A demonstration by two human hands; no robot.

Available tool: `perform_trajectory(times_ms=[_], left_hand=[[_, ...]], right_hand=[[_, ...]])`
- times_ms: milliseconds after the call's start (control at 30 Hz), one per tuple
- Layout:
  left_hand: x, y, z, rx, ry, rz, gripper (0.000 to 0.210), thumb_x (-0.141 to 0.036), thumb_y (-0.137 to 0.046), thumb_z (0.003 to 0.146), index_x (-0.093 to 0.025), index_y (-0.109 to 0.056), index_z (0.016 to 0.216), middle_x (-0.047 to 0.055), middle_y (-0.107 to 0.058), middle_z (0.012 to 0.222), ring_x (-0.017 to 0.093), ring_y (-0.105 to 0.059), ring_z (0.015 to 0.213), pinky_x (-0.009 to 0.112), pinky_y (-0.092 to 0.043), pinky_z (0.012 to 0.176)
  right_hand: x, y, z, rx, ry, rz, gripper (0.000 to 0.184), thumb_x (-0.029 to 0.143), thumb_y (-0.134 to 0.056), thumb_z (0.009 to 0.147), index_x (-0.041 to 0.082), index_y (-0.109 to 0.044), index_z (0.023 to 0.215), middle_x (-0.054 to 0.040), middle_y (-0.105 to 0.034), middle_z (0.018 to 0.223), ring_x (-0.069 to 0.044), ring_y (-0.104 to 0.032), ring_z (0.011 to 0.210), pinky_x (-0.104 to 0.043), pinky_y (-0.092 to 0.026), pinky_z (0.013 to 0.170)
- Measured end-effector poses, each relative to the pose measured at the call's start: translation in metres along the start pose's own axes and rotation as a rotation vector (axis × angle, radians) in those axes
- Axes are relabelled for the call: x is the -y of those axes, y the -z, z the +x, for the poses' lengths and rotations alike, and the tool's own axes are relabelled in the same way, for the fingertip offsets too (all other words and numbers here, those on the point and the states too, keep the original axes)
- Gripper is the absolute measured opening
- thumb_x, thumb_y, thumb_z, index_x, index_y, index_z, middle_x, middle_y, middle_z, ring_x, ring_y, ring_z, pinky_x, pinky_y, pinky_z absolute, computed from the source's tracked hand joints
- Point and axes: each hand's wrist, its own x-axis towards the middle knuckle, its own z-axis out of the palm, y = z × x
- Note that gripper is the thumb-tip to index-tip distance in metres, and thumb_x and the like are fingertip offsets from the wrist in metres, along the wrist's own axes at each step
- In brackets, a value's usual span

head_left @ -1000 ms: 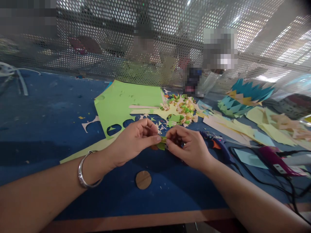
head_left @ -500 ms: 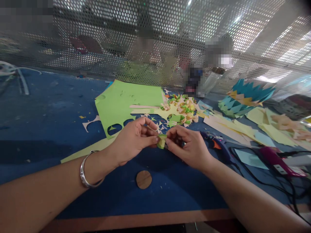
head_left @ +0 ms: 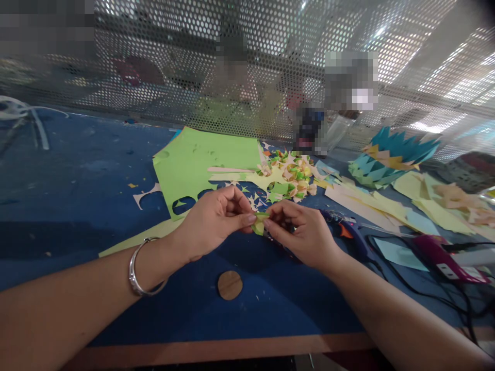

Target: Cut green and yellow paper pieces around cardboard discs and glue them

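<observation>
A small folded piece of green paper (head_left: pixel 260 223) is pinched between my two hands, above the blue table. My left hand (head_left: pixel 220 216) grips its left side with thumb and fingers, and a silver bangle circles that wrist. On the other side, my right hand (head_left: pixel 299 229) pinches the paper's right edge. Below them on the table lies a round wooden disc (head_left: pixel 230 285). Just beyond my hands are a pile of small folded paper pieces (head_left: pixel 296 175) and a large green sheet (head_left: pixel 201 154) with round holes cut along its lower edge.
To the right lie a dark blue glue gun (head_left: pixel 356 239), a magenta power strip (head_left: pixel 444 257) and black cables. A teal paper crown-like ring (head_left: pixel 402 152) stands behind paper strips (head_left: pixel 371 206). Perforated metal mesh (head_left: pixel 174 67) rises along the table's back.
The green paper between my fingertips has changed shape slightly, its top edge now wider and more bent. My hands have barely moved.
</observation>
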Motion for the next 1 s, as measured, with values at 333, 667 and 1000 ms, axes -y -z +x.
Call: perform_trajectory(times_ms=[333, 667, 1000], left_hand=[[0.003, 0.002, 0.001, 0.014, -0.032, 0.012, 0.019, -0.022, -0.074, 0.083, -0.017, -0.056, 0.087, -0.001, -0.066, 0.075, 0.012, -0.067, 0.072, 0.025, -0.055, 0.070], [0.007, -0.013, -0.001, -0.078, 0.119, -0.230, 0.038, -0.019, -0.081, 0.073, -0.020, -0.052, 0.097, -0.002, -0.063, 0.078, 0.012, -0.063, 0.071, 0.028, -0.056, 0.070], [-0.007, -0.044, -0.014, -0.315, 0.248, -0.499, 0.036, -0.006, -0.073, 0.074, -0.020, -0.049, 0.097, 0.000, -0.063, 0.085, 0.013, -0.062, 0.077, 0.027, -0.053, 0.074]], right_hand=[[-0.001, 0.000, 0.001, 0.004, 0.013, -0.016, 0.006, 0.024, -0.062, 0.090, 0.019, -0.063, 0.086, 0.0034, -0.057, 0.066, -0.008, -0.049, 0.056, -0.020, -0.039, 0.053], [-0.003, -0.002, 0.001, -0.044, 0.059, -0.052, 0.004, 0.022, -0.062, 0.089, 0.018, -0.062, 0.087, 0.0036, -0.057, 0.068, -0.008, -0.051, 0.058, -0.020, -0.041, 0.054], [-0.002, -0.002, -0.005, -0.166, 0.199, -0.194, 0.003, 0.020, -0.063, 0.089, 0.019, -0.062, 0.091, 0.0029, -0.063, 0.072, -0.008, -0.057, 0.061, -0.019, -0.044, 0.058]])
